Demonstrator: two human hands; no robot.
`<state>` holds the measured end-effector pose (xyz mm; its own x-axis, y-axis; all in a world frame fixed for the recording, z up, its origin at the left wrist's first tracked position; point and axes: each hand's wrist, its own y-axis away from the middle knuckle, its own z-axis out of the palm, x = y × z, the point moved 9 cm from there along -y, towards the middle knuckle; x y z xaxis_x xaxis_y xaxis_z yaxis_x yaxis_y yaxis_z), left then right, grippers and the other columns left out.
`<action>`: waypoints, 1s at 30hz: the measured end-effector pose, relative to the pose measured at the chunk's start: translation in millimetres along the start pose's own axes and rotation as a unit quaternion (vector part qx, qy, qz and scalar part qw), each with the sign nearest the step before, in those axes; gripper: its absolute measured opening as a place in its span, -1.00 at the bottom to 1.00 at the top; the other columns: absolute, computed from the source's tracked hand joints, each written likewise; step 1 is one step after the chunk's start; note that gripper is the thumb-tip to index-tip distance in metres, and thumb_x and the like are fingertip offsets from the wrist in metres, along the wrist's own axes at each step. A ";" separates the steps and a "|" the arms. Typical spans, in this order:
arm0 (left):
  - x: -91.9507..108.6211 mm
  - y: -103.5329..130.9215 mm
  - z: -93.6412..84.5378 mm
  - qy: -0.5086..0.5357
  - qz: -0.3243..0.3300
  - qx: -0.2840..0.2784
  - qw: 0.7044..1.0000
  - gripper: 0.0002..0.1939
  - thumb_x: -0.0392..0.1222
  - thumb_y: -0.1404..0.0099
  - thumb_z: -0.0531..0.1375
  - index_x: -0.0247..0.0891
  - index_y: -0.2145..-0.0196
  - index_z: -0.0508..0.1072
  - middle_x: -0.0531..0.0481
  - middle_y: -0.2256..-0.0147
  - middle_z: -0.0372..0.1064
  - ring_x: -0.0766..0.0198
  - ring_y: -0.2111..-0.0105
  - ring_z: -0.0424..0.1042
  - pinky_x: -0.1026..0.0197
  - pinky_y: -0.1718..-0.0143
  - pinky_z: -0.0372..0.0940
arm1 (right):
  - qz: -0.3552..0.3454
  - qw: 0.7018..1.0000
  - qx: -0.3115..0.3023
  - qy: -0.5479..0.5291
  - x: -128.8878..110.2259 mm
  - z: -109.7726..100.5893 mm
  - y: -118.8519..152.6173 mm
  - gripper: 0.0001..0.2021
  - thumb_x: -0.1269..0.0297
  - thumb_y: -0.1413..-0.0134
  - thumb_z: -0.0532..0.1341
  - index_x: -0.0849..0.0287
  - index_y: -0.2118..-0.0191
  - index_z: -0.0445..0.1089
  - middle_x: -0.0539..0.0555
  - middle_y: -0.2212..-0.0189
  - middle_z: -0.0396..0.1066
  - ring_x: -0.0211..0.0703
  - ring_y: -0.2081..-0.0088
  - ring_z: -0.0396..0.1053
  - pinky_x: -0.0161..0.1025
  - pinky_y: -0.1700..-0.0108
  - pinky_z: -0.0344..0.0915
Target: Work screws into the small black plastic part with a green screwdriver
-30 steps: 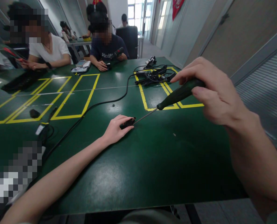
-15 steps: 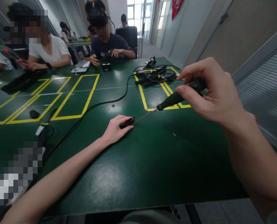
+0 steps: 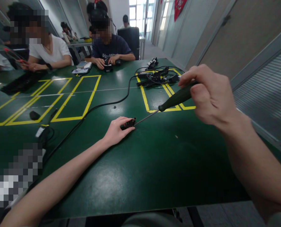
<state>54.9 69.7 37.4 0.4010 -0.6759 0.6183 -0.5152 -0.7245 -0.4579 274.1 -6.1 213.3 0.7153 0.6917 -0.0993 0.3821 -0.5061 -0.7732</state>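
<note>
Between the thumb and fingers of my left hand [image 3: 115, 130] is a small black part [image 3: 129, 124], held low at the green tabletop [image 3: 149, 164]. Its exact kind cannot be made out, as my fingers cover much of it. My right hand [image 3: 211, 94] is closed round the dark green handle of a screwdriver [image 3: 175, 98]. The thin metal shaft slants down to the left, and its tip meets the right end of the black part. The rear of the handle is hidden inside my right hand.
A black cable [image 3: 102, 104] runs across the table to a heap of black parts and wires [image 3: 156, 77]. Yellow tape [image 3: 84, 110] marks rectangles. At left lie a small black block [image 3: 34, 115] and a short cable with a white tag [image 3: 39, 131]. Co-workers [image 3: 112, 47] sit opposite.
My right hand has turned on the screwdriver handle, its thumb and knuckles shifting, while the tip stays at the black part. My left hand is nearly still. The co-worker opposite has brought both hands together.
</note>
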 end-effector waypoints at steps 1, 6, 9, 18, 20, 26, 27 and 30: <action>-0.5 -0.1 0.0 0.001 -0.002 0.000 1.000 -0.71 -0.11 -0.34 0.41 -0.27 0.03 0.67 -0.20 0.12 0.65 0.04 0.16 0.62 0.01 0.09 0.53 | -0.003 0.999 -0.008 -0.036 -1.3 1.2 -0.2 -0.62 -0.08 -0.47 -0.08 0.07 0.14 0.31 0.01 0.29 0.34 -0.21 0.31 0.33 -0.17 0.26 0.28; -2.1 -0.1 -0.1 0.004 -0.006 0.003 1.000 -0.71 -0.10 -0.34 0.41 -0.26 0.03 0.67 -0.19 0.13 0.65 0.04 0.18 0.62 0.00 0.09 0.53 | 0.001 0.999 0.010 -0.048 -2.5 -3.4 -1.1 -0.80 0.05 -0.42 0.11 0.05 0.09 0.31 -0.03 0.30 0.32 -0.28 0.34 0.31 -0.25 0.31 0.27; -1.8 0.3 -0.3 0.007 -0.005 0.002 1.000 -0.72 -0.11 -0.34 0.41 -0.28 0.04 0.67 -0.20 0.13 0.65 0.04 0.17 0.62 0.01 0.11 0.53 | 0.007 1.000 0.003 0.027 1.8 -2.5 -1.2 -0.71 0.00 -0.46 0.06 0.09 0.20 0.34 -0.08 0.45 0.27 -0.34 0.47 0.24 -0.26 0.39 0.14; -0.4 0.4 0.3 0.001 0.002 0.005 1.000 -0.72 -0.13 -0.33 0.42 -0.27 0.03 0.67 -0.20 0.12 0.65 0.03 0.16 0.62 0.00 0.08 0.53 | 0.023 1.000 0.001 -0.008 11.2 -2.9 0.2 -0.82 0.09 -0.41 0.12 0.08 0.13 0.32 -0.05 0.33 0.35 -0.32 0.38 0.31 -0.27 0.32 0.24; -0.2 0.3 0.3 -0.003 0.004 0.006 1.000 -0.72 -0.13 -0.33 0.42 -0.26 0.03 0.67 -0.20 0.13 0.65 0.04 0.16 0.62 0.01 0.09 0.53 | 0.018 0.999 -0.011 0.043 13.1 -1.3 0.1 -0.78 0.07 -0.42 0.11 0.09 0.19 0.34 -0.09 0.45 0.32 -0.34 0.48 0.25 -0.28 0.41 0.13; -1.7 -0.1 -1.2 -0.006 -0.005 0.010 1.000 -0.74 -0.13 -0.34 0.41 -0.25 0.05 0.67 -0.19 0.13 0.65 0.05 0.17 0.62 0.00 0.08 0.54 | -0.003 0.999 -0.020 -0.043 7.4 1.8 0.2 -0.68 -0.03 -0.42 -0.02 0.08 0.11 0.30 0.03 0.24 0.34 -0.18 0.27 0.33 -0.14 0.23 0.30; -1.5 -0.1 -1.3 -0.005 -0.005 0.010 1.000 -0.73 -0.13 -0.34 0.41 -0.25 0.04 0.67 -0.19 0.13 0.65 0.04 0.17 0.62 0.00 0.08 0.54 | 0.001 0.999 -0.017 -0.049 6.6 1.1 0.1 -0.75 0.02 -0.41 0.04 0.07 0.10 0.29 0.02 0.24 0.34 -0.20 0.28 0.33 -0.17 0.24 0.30; -1.1 -0.1 -1.5 -0.002 -0.002 0.010 1.000 -0.72 -0.12 -0.34 0.41 -0.24 0.02 0.67 -0.19 0.12 0.65 0.04 0.16 0.62 -0.01 0.07 0.54 | 0.007 1.000 -0.018 -0.007 5.3 0.0 -0.9 -0.86 0.13 -0.38 0.17 0.07 0.16 0.31 -0.07 0.37 0.34 -0.32 0.45 0.25 -0.27 0.40 0.16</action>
<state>53.5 70.7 37.8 0.4070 -0.6735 0.6171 -0.4983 -0.7299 -0.4679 277.5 -2.0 213.5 0.7131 0.6909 -0.1186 0.3933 -0.5344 -0.7481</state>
